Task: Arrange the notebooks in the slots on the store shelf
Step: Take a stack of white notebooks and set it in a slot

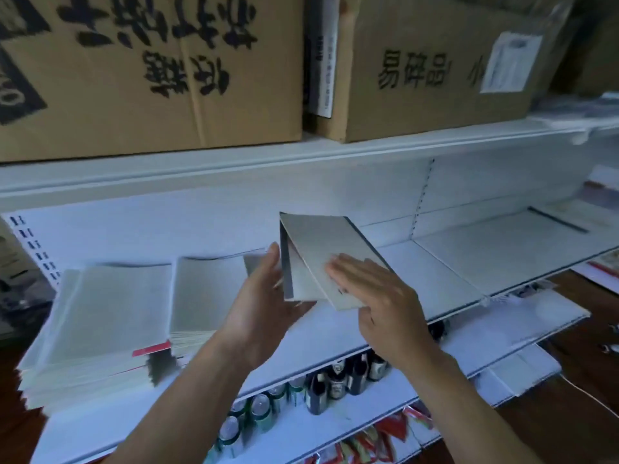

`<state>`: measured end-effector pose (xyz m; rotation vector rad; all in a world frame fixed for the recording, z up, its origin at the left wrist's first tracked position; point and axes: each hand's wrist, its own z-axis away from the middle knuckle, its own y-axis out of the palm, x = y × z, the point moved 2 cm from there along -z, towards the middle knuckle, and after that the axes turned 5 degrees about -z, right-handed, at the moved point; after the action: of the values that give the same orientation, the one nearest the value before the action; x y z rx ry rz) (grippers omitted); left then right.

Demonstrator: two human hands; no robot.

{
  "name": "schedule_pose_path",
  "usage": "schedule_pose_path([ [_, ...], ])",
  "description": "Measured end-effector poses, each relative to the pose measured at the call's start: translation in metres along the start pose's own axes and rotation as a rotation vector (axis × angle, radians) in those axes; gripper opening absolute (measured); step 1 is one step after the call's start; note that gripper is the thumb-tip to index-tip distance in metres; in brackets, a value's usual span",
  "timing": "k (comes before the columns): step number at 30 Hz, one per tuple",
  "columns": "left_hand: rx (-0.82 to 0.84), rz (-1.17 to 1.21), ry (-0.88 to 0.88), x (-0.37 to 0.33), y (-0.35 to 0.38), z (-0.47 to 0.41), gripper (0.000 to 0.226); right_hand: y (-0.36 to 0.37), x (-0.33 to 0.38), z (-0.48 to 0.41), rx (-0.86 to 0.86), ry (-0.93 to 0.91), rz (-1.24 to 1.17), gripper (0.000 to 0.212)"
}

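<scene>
The held notebooks (318,242), grey with a dark spine edge, stand tilted just above the middle of the white shelf (435,266). The left hand (264,296) grips them from the left and beneath, thumb up along their edge, while the right hand (378,296) lies against the front cover with its fingers (348,267) straight and released. Two stacks of notebooks (110,313) lie on the shelf's left part, cardboard boxes (150,78) sit on the shelf above, and bottles (338,380) and cans (261,410) stand on the one below.
</scene>
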<state>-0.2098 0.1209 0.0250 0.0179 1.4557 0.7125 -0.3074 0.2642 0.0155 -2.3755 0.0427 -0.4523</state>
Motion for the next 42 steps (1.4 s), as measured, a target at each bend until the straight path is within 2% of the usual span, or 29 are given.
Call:
schedule_pose_path([
  [2, 0.064, -0.017, -0.08, 0.027, 0.045, -0.023, 0.044, -0.025, -0.032, 0.026, 0.103, 0.009, 0.053, 0.072],
  [5, 0.115, -0.04, -0.157, 0.076, 0.108, -0.056, 0.031, -0.065, -0.094, 0.071, 0.266, 0.16, 0.069, 0.077],
  [8, 0.167, -0.108, -0.198, 0.125, 0.167, -0.086, 0.033, -0.112, -0.145, 0.116, 0.439, 0.257, 0.111, 0.07],
  [10, 0.171, -0.104, -0.217, 0.152, 0.2, -0.104, 0.033, -0.145, -0.17, 0.138, 0.479, 0.364, 0.087, 0.063],
  [12, 0.184, -0.081, -0.244, 0.172, 0.232, -0.122, 0.032, -0.182, -0.194, 0.154, 0.35, 0.566, 0.001, 0.06],
  [15, 0.241, -0.094, -0.285, 0.197, 0.278, -0.15, 0.03, -0.227, -0.247, 0.169, -0.061, 0.964, -0.179, 0.056],
  [17, 0.286, -0.124, -0.291, 0.213, 0.31, -0.168, 0.028, -0.239, -0.283, 0.178, -0.175, 1.173, -0.422, 0.046],
  [19, 0.321, -0.126, -0.301, 0.23, 0.345, -0.188, 0.022, -0.242, -0.319, 0.185, -0.256, 1.261, -0.571, 0.029],
  [22, 0.273, -0.142, -0.265, 0.261, 0.396, -0.232, 0.021, -0.245, -0.378, 0.188, -0.36, 1.309, -0.619, 0.018],
  [26, 0.147, -0.217, -0.16, 0.298, 0.459, -0.314, 0.03, -0.261, -0.469, 0.178, -0.463, 1.341, -0.569, 0.012],
  [30, 0.15, -0.238, -0.17, 0.317, 0.531, -0.393, 0.029, -0.301, -0.564, 0.167, -0.506, 1.373, -0.539, 0.024],
  [35, 0.173, -0.229, -0.232, 0.34, 0.592, -0.463, 0.029, -0.339, -0.642, 0.155, -0.535, 1.393, -0.572, 0.028],
  [39, 0.168, -0.221, -0.242, 0.349, 0.62, -0.514, 0.034, -0.35, -0.706, 0.144, -0.464, 1.38, -0.612, 0.032],
  [42, 0.025, -0.304, -0.158, 0.357, 0.621, -0.546, 0.032, -0.343, -0.76, 0.131, -0.298, 1.331, -0.578, 0.032],
])
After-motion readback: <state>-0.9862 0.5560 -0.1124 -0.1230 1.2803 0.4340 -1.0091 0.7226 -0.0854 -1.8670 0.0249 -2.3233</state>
